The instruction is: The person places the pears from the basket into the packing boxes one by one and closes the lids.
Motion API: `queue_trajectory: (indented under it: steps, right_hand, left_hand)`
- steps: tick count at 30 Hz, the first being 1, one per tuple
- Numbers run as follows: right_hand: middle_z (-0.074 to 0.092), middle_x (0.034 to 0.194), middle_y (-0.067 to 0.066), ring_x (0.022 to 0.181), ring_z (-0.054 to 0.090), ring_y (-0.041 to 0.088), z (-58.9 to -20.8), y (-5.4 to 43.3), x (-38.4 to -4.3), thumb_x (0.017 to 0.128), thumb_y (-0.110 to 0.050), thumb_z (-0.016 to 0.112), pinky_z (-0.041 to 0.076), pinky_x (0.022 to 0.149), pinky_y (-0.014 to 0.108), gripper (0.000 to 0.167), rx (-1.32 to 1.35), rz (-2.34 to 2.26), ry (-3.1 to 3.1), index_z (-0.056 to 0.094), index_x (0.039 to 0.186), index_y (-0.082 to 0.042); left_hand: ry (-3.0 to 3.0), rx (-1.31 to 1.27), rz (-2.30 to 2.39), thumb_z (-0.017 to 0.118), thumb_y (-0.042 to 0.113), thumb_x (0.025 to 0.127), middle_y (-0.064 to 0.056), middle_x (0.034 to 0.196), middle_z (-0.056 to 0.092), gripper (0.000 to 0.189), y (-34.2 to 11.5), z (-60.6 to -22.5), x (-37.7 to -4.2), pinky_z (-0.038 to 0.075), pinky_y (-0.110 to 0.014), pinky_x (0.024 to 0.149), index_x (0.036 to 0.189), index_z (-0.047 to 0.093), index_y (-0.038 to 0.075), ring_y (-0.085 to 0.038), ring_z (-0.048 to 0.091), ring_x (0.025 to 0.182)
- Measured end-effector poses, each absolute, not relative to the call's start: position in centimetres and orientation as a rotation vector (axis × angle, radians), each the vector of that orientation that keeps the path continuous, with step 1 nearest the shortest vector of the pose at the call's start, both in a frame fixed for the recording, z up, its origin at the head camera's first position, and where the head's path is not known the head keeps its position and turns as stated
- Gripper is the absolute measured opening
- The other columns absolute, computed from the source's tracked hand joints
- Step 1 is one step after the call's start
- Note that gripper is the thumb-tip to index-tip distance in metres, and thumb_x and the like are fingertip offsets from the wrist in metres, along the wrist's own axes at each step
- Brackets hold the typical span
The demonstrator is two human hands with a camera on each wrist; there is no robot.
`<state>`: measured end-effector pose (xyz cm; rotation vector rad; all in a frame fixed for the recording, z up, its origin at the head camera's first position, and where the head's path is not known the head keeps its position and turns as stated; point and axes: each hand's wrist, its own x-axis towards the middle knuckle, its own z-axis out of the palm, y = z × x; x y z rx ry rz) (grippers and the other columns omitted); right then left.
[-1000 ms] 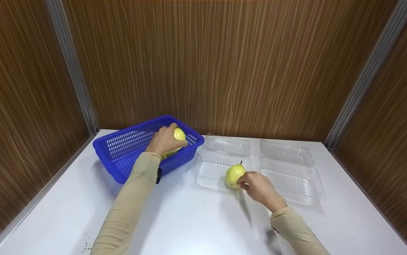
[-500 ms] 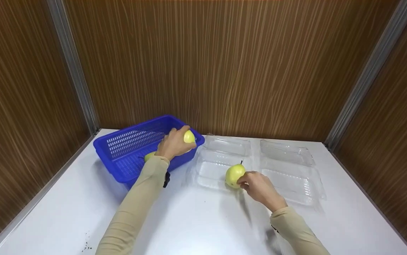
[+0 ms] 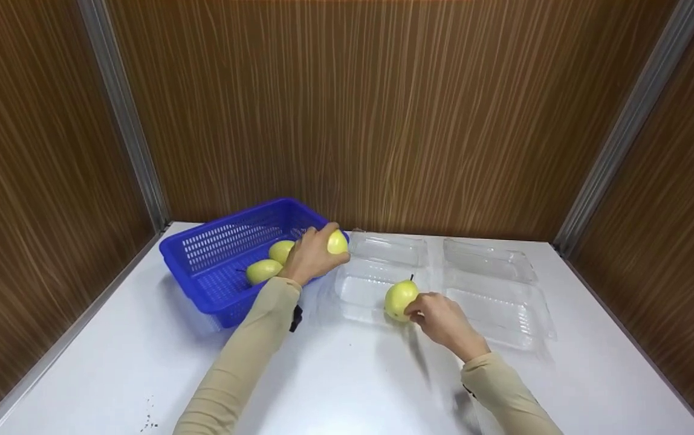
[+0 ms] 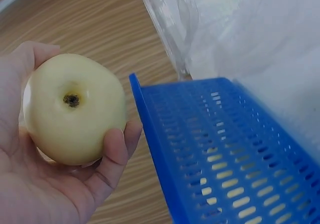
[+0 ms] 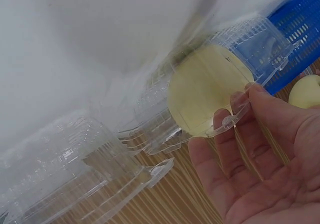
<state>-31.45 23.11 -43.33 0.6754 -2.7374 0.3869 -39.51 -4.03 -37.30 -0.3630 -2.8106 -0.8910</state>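
Note:
My left hand [image 3: 317, 257] grips a yellow pear [image 3: 337, 243] at the right rim of the blue basket [image 3: 193, 293]. In the left wrist view the fingers wrap round this pear [image 4: 75, 119], and its dark blossom end shows. Two more pears, a nearer one [image 3: 263, 272] and one behind it [image 3: 282, 250], lie in the basket. My right hand [image 3: 444, 320] pinches the front rim of an opened clear plastic clamshell box [image 3: 356, 296]. One pear [image 3: 401, 299] with its stem up sits in that box, seen through the wall in the right wrist view.
A second opened clear clamshell box [image 3: 492, 314] lies to the right of the first, with its lid [image 3: 489, 263] folded back. Brown wood-grain panels [image 3: 371, 121] enclose the white table [image 3: 323, 380]. Dark specks [image 3: 149, 420] dot the table at front left.
My left hand has moved right with its pear, from inside the basket to the basket's right rim. Pears lying in the basket have come into view. The right hand stays still.

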Motion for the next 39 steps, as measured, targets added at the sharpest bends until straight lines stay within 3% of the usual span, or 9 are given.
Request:
queue_trajectory:
  steps: [9, 16, 29, 39]
  right_hand:
    - [0.073, 0.087, 0.005, 0.082, 0.069, 0.026, -43.4, 23.0, -31.5, 0.079, -0.002, 0.075, 0.056, 0.073, 0.044, 0.013, 0.655, 0.408, -2.748, 0.078, 0.087, -0.012]
    - [0.073, 0.085, 0.001, 0.081, 0.069, 0.023, -43.5, 23.1, -31.3, 0.078, -0.002, 0.076, 0.056, 0.068, 0.042, 0.012, 0.669, 0.376, -2.730, 0.078, 0.084, -0.012]
    - [0.074, 0.086, 0.002, 0.081, 0.069, 0.024, -43.3, 23.0, -31.3, 0.078, 0.002, 0.075, 0.056, 0.073, 0.043, 0.016, 0.660, 0.412, -2.760, 0.078, 0.085, -0.012]
    - [0.075, 0.086, 0.002, 0.082, 0.070, 0.023, -43.2, 23.1, -31.4, 0.078, 0.000, 0.075, 0.057, 0.074, 0.042, 0.015, 0.652, 0.410, -2.758, 0.079, 0.085, -0.012]
  left_hand:
    - [-2.866, -0.509, -0.841, 0.071, 0.043, 0.078, -0.011, 0.127, 0.057, 0.077, -2.2, -38.5, -38.6, 0.050, -0.039, 0.084, 0.147, 0.044, 0.025, -0.024, 0.055, 0.102]
    - [-2.874, -0.531, -0.853, 0.071, 0.044, 0.078, -0.009, 0.121, 0.058, 0.076, -1.1, -39.3, -38.1, 0.051, -0.038, 0.081, 0.146, 0.045, 0.024, -0.022, 0.057, 0.097]
    - [-2.851, -0.587, -0.866, 0.075, 0.043, 0.078, -0.019, 0.130, 0.054, 0.077, 0.5, -41.1, -37.9, 0.052, -0.045, 0.084, 0.147, 0.044, 0.024, -0.031, 0.060, 0.103]
    - [-2.907, -0.509, -0.812, 0.071, 0.038, 0.083, -0.026, 0.139, 0.044, 0.075, 2.0, -42.2, -38.4, 0.053, -0.047, 0.090, 0.148, 0.042, 0.017, -0.036, 0.058, 0.110]
